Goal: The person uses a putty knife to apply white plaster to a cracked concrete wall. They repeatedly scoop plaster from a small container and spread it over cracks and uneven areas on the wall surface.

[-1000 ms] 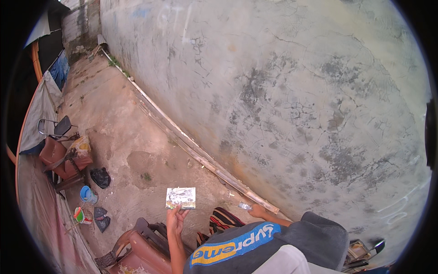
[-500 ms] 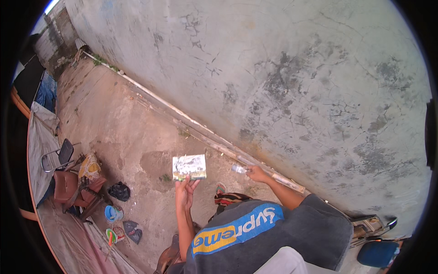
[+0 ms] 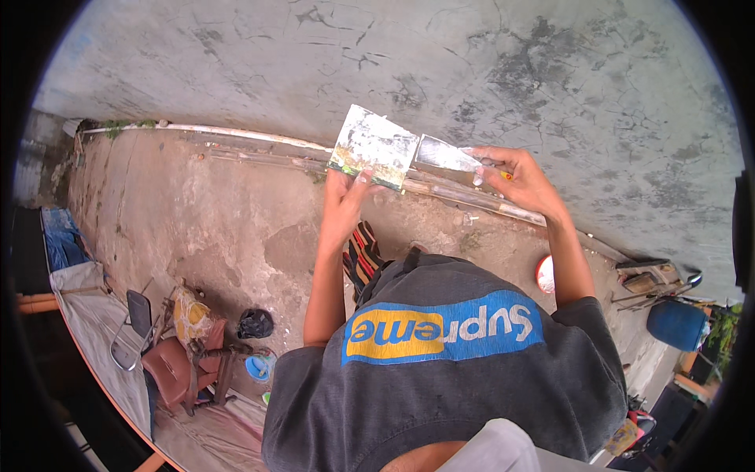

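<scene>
My left hand grips the lower edge of a flat square board smeared with white paste, thumb on its face. In my right hand is a putty knife with a wide metal blade, pinched by the handle end. The blade's broad edge is right at the board's right side; whether they touch I cannot tell. White residue marks the blade and my right fingers. Both tools are held up in front of the cracked, stained grey wall.
A pipe and wooden poles lie along the wall's foot. A red-rimmed bucket with white contents stands beside my right arm. To the left are a brown chair, a black bag and a blue bucket. A blue drum stands at right.
Both hands have risen and come together, bringing the putty knife up beside the board. The view has turned, and the red-rimmed bucket now shows at the right.
</scene>
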Demonstrator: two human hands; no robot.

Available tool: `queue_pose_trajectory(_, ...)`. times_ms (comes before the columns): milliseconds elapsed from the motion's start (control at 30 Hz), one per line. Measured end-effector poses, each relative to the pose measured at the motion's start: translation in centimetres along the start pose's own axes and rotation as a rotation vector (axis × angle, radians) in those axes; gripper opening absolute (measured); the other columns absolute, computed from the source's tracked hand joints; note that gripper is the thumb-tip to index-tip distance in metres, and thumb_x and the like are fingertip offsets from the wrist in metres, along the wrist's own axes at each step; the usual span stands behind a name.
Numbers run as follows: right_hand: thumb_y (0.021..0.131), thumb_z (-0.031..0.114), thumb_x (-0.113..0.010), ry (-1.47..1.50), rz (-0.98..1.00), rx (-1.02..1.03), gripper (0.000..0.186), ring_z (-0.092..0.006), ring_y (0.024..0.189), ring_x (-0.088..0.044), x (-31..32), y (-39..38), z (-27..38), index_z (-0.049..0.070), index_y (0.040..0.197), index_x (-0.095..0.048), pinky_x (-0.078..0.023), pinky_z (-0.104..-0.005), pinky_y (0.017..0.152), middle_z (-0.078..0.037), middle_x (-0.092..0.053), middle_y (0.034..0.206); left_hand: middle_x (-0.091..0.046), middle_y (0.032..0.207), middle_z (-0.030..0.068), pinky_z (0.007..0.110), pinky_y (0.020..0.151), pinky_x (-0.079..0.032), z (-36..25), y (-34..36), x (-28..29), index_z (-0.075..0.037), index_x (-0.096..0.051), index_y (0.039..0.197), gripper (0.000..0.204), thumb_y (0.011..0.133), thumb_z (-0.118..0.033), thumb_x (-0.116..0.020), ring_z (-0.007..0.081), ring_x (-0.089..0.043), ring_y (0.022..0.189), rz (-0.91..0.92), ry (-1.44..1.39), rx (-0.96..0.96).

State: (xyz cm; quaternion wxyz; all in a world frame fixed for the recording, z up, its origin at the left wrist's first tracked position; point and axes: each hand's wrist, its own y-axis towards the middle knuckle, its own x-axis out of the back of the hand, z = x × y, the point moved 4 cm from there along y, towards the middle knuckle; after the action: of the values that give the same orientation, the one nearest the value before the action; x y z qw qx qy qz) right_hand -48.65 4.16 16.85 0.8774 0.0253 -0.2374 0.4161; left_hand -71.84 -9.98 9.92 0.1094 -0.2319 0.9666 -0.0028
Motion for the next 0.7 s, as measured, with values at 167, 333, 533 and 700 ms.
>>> queue_pose_trajectory(167, 0.088, 0.009, -0.058, 0.140, -0.219, -0.156, 0.034, -0.0089, 0.071, -0.058, -5.3, 1.1, -0.6, 0.003, 0.121, -0.063, -0.047, -0.0262, 0.057, -0.010, -0.070, 0.095, -0.057, 0.122, 0.0152, 0.035, 0.080, -0.058, -0.5, 3.8, 3.9, 0.003, -0.039, 0.130, 0.039, 0.096, -0.011, -0.052, 0.0214, -0.061, 0.106, 0.207, -0.136, 0.087)
queue_pose_trajectory(333, 0.090, 0.010, -0.058, 0.260, -0.302, -0.296, 0.034, -0.0087, 0.075, -0.057, -8.7, 1.2, 0.3, 0.004, 0.123, -0.062, -0.047, -0.0258, 0.060, -0.007, -0.070, 0.093, -0.057, 0.122, 0.0147, 0.035, 0.082, -0.058, -1.2, 7.0, 6.6, 0.003, -0.040, 0.130, 0.038, 0.096, -0.011, -0.051, 0.0216, -0.061, 0.107, 0.388, -0.104, 0.127)
queue_pose_trajectory(533, 0.092, 0.009, -0.059, 0.167, -0.454, -0.191, 0.030, -0.0058, 0.066, -0.050, -11.0, 2.2, 2.4, 0.001, 0.121, -0.063, -0.044, -0.0230, 0.058, 0.000, -0.064, 0.082, -0.057, 0.123, 0.0141, 0.034, 0.080, -0.058, -0.6, 8.6, 8.2, 0.002, -0.037, 0.133, 0.040, 0.096, -0.009, -0.051, 0.0199, -0.061, 0.107, 0.561, -0.060, 0.196)
queue_pose_trajectory(700, 0.087, 0.015, -0.062, -0.181, -0.480, -0.057, 0.031, -0.0170, 0.080, -0.064, -10.7, 3.4, 2.5, 0.009, 0.117, -0.066, -0.050, -0.0307, 0.073, -0.014, -0.069, 0.107, -0.058, 0.120, 0.0121, 0.030, 0.075, -0.059, -2.0, 9.8, 8.7, 0.002, -0.038, 0.131, 0.039, 0.096, -0.009, -0.051, 0.0184, -0.062, 0.102, 0.559, 0.047, 0.227)
